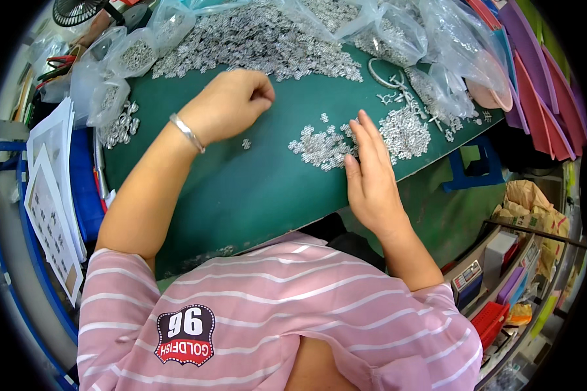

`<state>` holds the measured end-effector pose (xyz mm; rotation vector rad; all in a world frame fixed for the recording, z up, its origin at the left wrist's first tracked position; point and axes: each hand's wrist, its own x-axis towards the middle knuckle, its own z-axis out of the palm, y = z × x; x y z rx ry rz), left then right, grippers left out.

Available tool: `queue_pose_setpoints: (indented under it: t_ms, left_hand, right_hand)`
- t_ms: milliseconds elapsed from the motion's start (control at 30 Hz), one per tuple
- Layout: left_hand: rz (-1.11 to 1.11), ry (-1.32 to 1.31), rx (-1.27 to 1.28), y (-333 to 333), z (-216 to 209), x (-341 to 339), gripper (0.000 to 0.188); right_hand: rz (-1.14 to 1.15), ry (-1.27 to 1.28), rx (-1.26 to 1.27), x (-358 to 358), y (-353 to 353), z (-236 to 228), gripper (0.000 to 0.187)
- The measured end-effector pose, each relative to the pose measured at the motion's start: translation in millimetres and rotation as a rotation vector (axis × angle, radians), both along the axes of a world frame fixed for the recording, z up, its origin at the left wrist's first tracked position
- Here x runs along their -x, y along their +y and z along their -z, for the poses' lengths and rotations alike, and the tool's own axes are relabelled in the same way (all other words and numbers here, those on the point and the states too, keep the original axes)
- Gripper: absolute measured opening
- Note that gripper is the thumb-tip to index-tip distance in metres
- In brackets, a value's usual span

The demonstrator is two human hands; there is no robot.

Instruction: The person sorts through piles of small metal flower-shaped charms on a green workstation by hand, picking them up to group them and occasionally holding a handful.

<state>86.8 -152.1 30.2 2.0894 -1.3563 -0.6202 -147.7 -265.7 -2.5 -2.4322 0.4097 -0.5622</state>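
Observation:
My left hand (231, 104), with a silver bangle at the wrist, hovers over the green tabletop (241, 202) in front of a wide heap of small silver metal pieces (241, 42). Its fingers are curled in toward the thumb, and whatever they may hold is hidden. Flat and stretched out, my right hand (374, 179) rests its edge between a smaller pile of silver pieces (321, 148) and another pile (406, 132) on its right. One loose silver piece (246, 144) lies alone below my left hand.
Clear plastic bags (134, 55) of metal parts line the far left and far right. Printed sheets (49, 208) stand at the left edge. A pink bowl (492, 94) and purple and red bins (535, 72) are at right. Below the table edge is a blue stool (473, 166).

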Motion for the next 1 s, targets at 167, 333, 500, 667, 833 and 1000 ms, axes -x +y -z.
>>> queue_pose_setpoints:
  t_ms: [167,333,500,667,833,1000]
  left_hand:
    - [-0.115,-0.076,0.002,40.7,1.6,11.4,0.012]
    - [-0.035,-0.211,0.043,56.7,20.8,23.3,0.012]
    - [-0.105,-0.211,0.013,52.4,27.6,33.0,0.011]
    - [-0.035,-0.133,0.235,26.0,33.2,60.7,0.009]
    - [-0.397,0.682,0.335,26.1,18.8,71.1,0.020]
    - [-0.555,1.654,0.535,43.2,26.9,124.2,0.014]
  right_hand:
    - [0.101,0.082,0.254,-12.2,16.2,16.4,0.059]
    - [0.008,0.107,0.269,-15.1,20.3,21.3,0.064]
    - [0.067,0.005,0.238,-12.5,13.8,21.2,0.062]
    - [-0.145,0.038,0.228,-29.2,14.3,22.2,0.073]
    - [-0.092,-0.021,0.188,-29.5,-5.0,21.7,0.080]
    - [-0.342,-0.106,0.199,-51.8,-5.2,33.1,0.037]
